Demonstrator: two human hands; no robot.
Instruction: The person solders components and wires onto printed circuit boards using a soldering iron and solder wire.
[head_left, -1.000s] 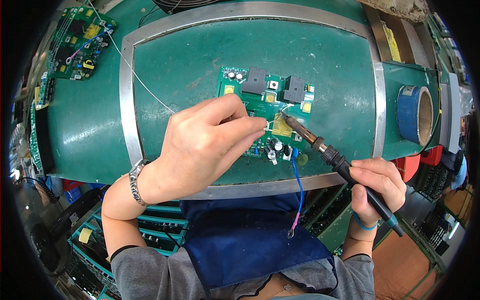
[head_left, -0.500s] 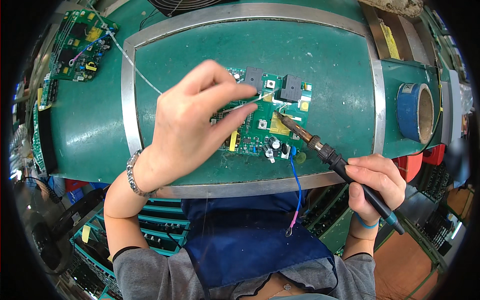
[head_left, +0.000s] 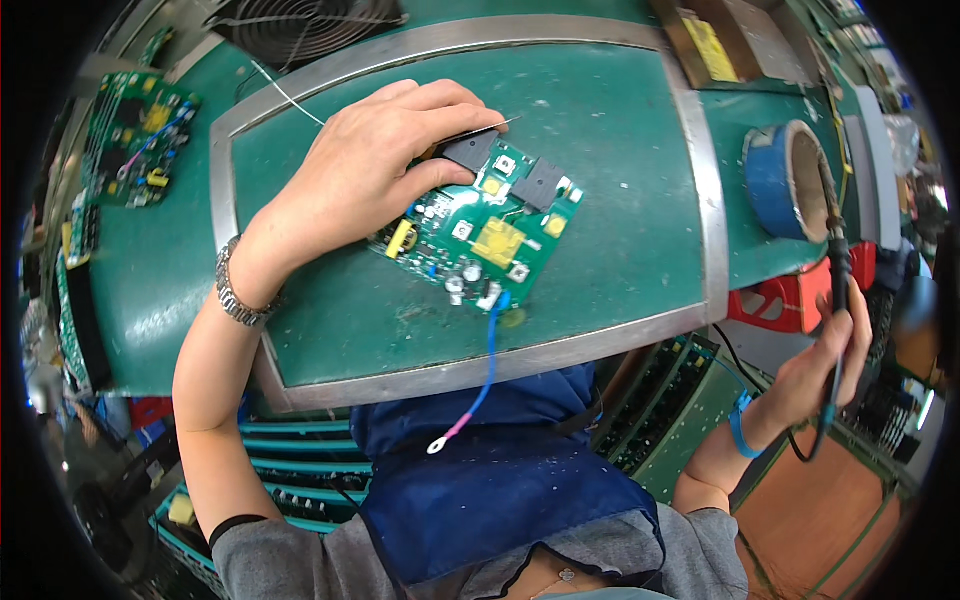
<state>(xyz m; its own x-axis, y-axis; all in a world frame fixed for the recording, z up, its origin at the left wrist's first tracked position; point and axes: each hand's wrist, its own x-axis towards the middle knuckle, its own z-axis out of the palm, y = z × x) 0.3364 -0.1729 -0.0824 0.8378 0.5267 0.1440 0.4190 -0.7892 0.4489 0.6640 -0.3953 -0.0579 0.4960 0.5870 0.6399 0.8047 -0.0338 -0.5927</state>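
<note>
My left hand (head_left: 365, 150) grips the far left edge of a green circuit board (head_left: 478, 212), thumb on top beside a black relay (head_left: 472, 150). The board lies turned at an angle on the bench. From its near edge a blue wire (head_left: 489, 360) with a pink sleeve and ring terminal hangs over my apron. Pale solder wire (head_left: 287, 93) runs up to the back of my left hand; whether the fingers still pinch it is hidden. At the right, my right hand (head_left: 815, 365) holds a soldering iron (head_left: 840, 262), its tip end at the opening of a blue-sided roll (head_left: 775, 185).
A metal frame (head_left: 705, 190) borders the green work surface. Another circuit board (head_left: 150, 130) lies at the far left, and a black fan (head_left: 305, 25) stands at the back. A metal box (head_left: 740, 50) is at the back right, with a red bin (head_left: 790, 300) below the roll.
My right hand has carried the soldering iron off the board to the roll at the right. My left hand has gone from holding solder wire over the board to gripping its edge; the board is turned clockwise.
</note>
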